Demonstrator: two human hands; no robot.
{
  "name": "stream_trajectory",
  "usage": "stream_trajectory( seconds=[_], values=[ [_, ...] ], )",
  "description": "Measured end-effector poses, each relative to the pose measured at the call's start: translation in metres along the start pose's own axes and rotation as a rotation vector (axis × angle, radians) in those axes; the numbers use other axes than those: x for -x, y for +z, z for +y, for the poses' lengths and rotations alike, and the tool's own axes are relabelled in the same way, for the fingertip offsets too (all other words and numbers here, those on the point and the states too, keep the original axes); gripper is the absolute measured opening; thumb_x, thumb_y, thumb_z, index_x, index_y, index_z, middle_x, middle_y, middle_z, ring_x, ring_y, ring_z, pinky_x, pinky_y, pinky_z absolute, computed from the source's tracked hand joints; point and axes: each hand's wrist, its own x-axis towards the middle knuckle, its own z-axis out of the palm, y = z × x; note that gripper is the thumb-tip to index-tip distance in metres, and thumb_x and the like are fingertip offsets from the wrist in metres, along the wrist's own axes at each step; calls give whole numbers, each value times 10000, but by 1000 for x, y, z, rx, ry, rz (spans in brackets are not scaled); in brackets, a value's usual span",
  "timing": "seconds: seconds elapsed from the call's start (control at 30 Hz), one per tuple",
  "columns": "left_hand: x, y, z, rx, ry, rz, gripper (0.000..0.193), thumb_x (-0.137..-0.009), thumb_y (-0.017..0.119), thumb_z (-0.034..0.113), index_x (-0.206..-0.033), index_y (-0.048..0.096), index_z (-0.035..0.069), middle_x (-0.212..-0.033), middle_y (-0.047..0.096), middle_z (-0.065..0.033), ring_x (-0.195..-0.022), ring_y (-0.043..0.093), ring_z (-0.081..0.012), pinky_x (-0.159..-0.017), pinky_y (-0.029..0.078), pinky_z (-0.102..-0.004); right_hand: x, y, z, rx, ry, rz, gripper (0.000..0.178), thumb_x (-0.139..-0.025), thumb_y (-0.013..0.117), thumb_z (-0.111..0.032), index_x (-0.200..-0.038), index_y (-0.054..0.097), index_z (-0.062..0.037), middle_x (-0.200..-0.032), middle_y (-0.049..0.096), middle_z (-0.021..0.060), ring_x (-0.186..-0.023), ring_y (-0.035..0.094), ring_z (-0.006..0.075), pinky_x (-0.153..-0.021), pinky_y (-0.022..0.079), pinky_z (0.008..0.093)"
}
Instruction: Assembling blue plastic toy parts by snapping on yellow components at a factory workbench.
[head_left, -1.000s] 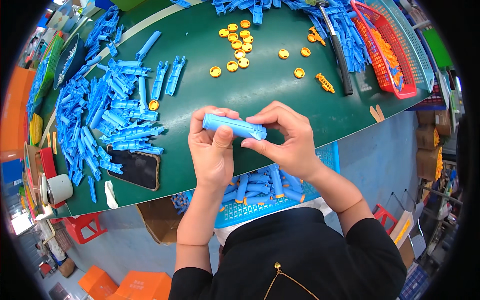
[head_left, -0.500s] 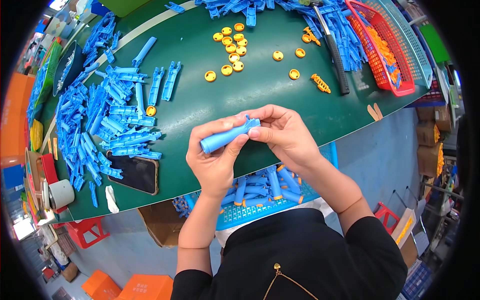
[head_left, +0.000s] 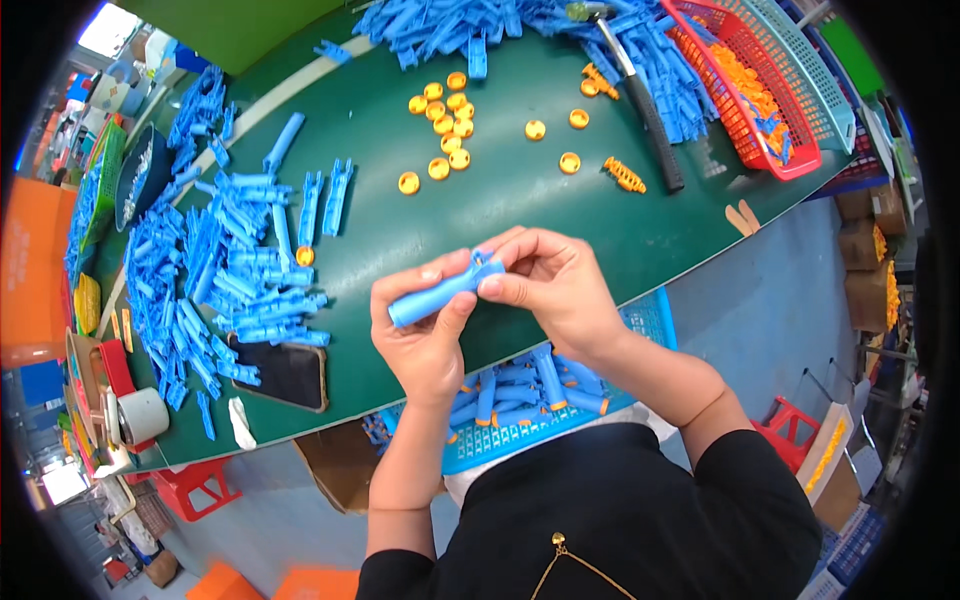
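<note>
The left hand (head_left: pixel 425 350) was curled round the plain end of a blue tube (head_left: pixel 430 300), its thumb on the near side and its fingers behind. The right hand (head_left: pixel 560 300) pinched the other end, where small tabs stuck up, between thumb and fingertips. The tube was held aslant, its plain end nearer the wearer, over the green desk (head_left: pixel 380 215) close to its front edge.

The pinch looked the weaker hold: the tabbed end was small and mostly covered by fingers, so an uneven push or twist there could bend a tab or make the smooth plastic slip. Whether any seam was fully closed could not be told. A slip so near the edge could drop the tube into the light-blue basket (head_left: pixel 655 315) below, among the orange-ended tubes (head_left: pixel 550 378), where it would be easy to lose.

Further off, the yellow caps (head_left: pixel 438 169) lay loose, and a careless sleeve or forearm could scatter them. To the left, the heap of blue shell pieces (head_left: pixel 200 270) overlapped the phone (head_left: pixel 285 372); a knock there could send pieces sliding across its screen.
</note>
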Motion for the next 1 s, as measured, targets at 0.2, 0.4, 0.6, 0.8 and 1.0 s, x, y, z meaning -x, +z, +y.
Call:
stream_trajectory(
  seconds=[0.2, 0.4, 0.6, 0.8, 1.0],
  values=[
    [-1, -4, -1, -123, -11, -19, 362, -807, 755, 115, -1040, 488, 43, -979, 597, -106, -954, 619, -229, -906, 480, -361, 1, 0, -2, 110, -2, -46, 281, -785, 734, 11, -969, 524, -26, -1019, 573, 89, -956, 599, 149, -803, 517, 288],
    [3, 0, 4, 43, -108, -9, 357, -873, 692, 261, -1064, 477, 48, -1015, 518, -73, -947, 555, -167, -833, 495, -303, 10, 0, -5, 918, -588, -195, 306, -746, 765, -61, -1019, 638, -8, -965, 635, 108, -845, 648, 190, -715, 546, 307],
    [-2, -4, 0, 31, -130, -104, 334, -877, 682, 157, -1115, 482, 36, -1069, 523, -92, -995, 544, -179, -864, 480, -307, 2, -11, -23, 699, -390, -191, 230, -797, 713, -35, -1012, 651, 22, -951, 651, 122, -851, 653, 203, -735, 542, 294],
    [1, 3, 12, -44, -10, -119, 322, -834, 732, 154, -1032, 509, 31, -1019, 541, -90, -975, 559, -186, -866, 472, -305, 11, -6, -23, 562, -463, -208, 174, -815, 701, -75, -955, 661, 19, -826, 620, 96, -745, 614, 173, -642, 492, 283],
    [7, 0, 2, -70, 58, -14, 342, -791, 775, 147, -981, 510, 43, -983, 537, -97, -926, 565, -174, -826, 468, -285, 18, -8, -12, 617, -425, -84, 273, -818, 717, -142, -1052, 656, -15, -938, 640, 93, -808, 624, 190, -657, 495, 284]
  ],
)
